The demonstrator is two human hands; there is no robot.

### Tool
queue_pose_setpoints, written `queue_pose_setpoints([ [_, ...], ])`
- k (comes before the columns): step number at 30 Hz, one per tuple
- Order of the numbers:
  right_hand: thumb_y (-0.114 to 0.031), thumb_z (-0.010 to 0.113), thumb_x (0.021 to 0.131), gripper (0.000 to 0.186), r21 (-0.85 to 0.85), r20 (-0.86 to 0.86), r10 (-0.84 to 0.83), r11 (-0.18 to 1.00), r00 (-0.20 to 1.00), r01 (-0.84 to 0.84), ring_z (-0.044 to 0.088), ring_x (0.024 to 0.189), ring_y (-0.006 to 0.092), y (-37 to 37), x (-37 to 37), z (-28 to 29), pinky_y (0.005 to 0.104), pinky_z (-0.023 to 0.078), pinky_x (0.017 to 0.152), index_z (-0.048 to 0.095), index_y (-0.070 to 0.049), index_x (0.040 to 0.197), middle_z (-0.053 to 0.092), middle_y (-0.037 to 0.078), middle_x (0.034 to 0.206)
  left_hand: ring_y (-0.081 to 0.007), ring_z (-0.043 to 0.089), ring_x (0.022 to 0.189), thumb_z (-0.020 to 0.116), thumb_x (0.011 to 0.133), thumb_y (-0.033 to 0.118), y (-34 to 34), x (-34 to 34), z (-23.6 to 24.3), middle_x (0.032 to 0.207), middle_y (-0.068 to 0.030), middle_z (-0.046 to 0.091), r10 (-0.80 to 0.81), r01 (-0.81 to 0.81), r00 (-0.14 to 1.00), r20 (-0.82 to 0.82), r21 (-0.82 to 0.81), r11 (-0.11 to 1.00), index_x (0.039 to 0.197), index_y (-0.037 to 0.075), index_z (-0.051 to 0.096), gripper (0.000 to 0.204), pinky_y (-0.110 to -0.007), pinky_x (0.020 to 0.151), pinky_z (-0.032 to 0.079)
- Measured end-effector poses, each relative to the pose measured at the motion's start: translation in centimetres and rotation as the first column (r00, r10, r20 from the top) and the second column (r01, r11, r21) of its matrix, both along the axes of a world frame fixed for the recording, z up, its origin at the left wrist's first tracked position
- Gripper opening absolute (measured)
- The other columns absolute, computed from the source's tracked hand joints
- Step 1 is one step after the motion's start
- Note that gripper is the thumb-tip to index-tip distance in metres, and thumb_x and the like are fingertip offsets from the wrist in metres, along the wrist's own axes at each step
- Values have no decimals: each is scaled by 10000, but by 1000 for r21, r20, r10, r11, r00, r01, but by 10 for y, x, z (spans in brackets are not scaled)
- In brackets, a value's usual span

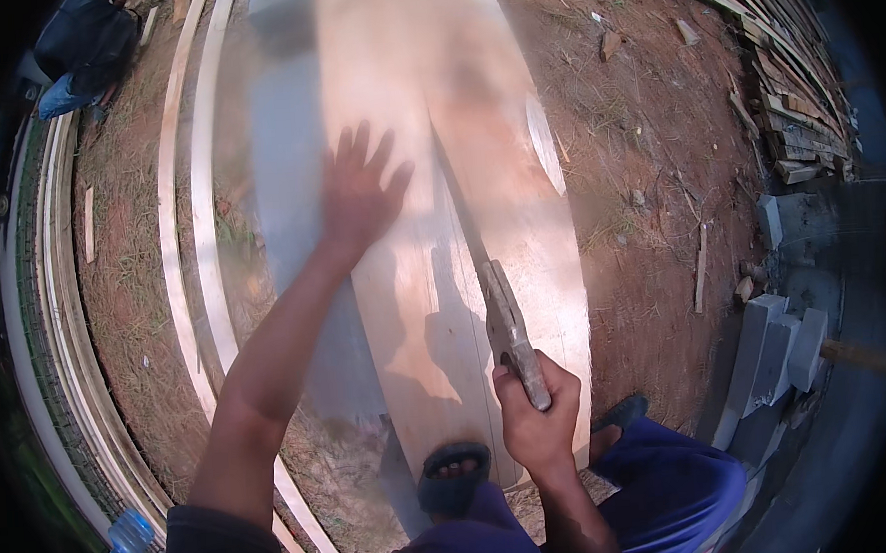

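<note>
A long pale wooden board (405, 309) runs away from me, a thin straight line marked along its near part. My right hand (540, 412) is wrapped round the worn handle of a hand saw (467, 210). The narrow blade slants up and left from the handle, its far end meeting the board, where a dark line shows. My left hand (366, 185) lies on the board's left side, palm down and fingers spread, left of the blade. One sandalled foot (453, 476) rests on the board's near end. Haze blurs the board's far part.
Long thin wood strips (203, 189) lie on the soil at the left. A plastic bottle (130, 534) sits at the lower left. Timber is stacked (795, 118) at the far right, with grey blocks (768, 355) nearer. Another person (85, 45) is at the upper left.
</note>
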State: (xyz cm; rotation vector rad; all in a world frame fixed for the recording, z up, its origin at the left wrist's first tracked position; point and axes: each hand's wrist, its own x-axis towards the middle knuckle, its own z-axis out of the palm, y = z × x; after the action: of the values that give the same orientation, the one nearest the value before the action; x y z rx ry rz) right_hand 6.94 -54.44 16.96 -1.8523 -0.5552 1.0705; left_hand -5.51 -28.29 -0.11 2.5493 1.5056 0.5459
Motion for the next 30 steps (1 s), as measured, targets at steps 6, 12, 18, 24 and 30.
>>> queue_pose_setpoints([
  [6, -40, 638, 867, 180, -35, -74, -43, 999, 996, 40, 491, 585, 55, -3, 6, 12, 282, 390, 516, 592, 22, 704, 529, 10, 568, -402, 295, 1499, 611, 966, 502, -2, 10, 5, 1581, -211, 392, -20, 20, 1000, -9, -5, 1000, 1451, 149, 568, 601, -600, 1194, 232],
  [12, -169, 637, 839, 277, 53, 221, 54, 996, 974, -68, 553, 540, 219, 131, 22, -73, 414, 456, 572, 584, 63, 698, 604, 193, 585, -418, 298, 1493, 587, 979, 507, -3, 9, -1, 1584, -217, 384, -22, 22, 999, -24, -10, 1000, 1464, 151, 551, 603, -614, 1186, 241],
  [18, -9, 619, 866, 126, 22, -22, -62, 998, 998, 63, 474, 574, 43, -70, 1, 29, 245, 383, 535, 619, 39, 750, 521, -20, 599, -412, 297, 1495, 562, 991, 509, 1, 14, 3, 1589, -206, 380, -21, 21, 1000, 16, 21, 1000, 1479, 161, 534, 600, -606, 1190, 242],
  [24, -146, 631, 864, 246, 16, 149, 45, 999, 988, -48, 511, 544, 156, 84, 16, -31, 372, 424, 545, 593, 50, 721, 572, 117, 586, -392, 277, 1507, 547, 988, 539, 2, 4, -2, 1602, -193, 364, 2, -3, 999, -50, -21, 1000, 1480, 173, 533, 613, -583, 1207, 222],
  [30, -153, 624, 867, 263, 45, 104, 32, 998, 994, -37, 501, 546, 161, 72, 0, -43, 376, 424, 554, 574, 47, 705, 547, 118, 574, -374, 258, 1518, 529, 990, 568, -2, -6, -7, 1612, -187, 350, 32, -36, 997, -76, -53, 998, 1483, 174, 530, 631, -567, 1221, 199],
])
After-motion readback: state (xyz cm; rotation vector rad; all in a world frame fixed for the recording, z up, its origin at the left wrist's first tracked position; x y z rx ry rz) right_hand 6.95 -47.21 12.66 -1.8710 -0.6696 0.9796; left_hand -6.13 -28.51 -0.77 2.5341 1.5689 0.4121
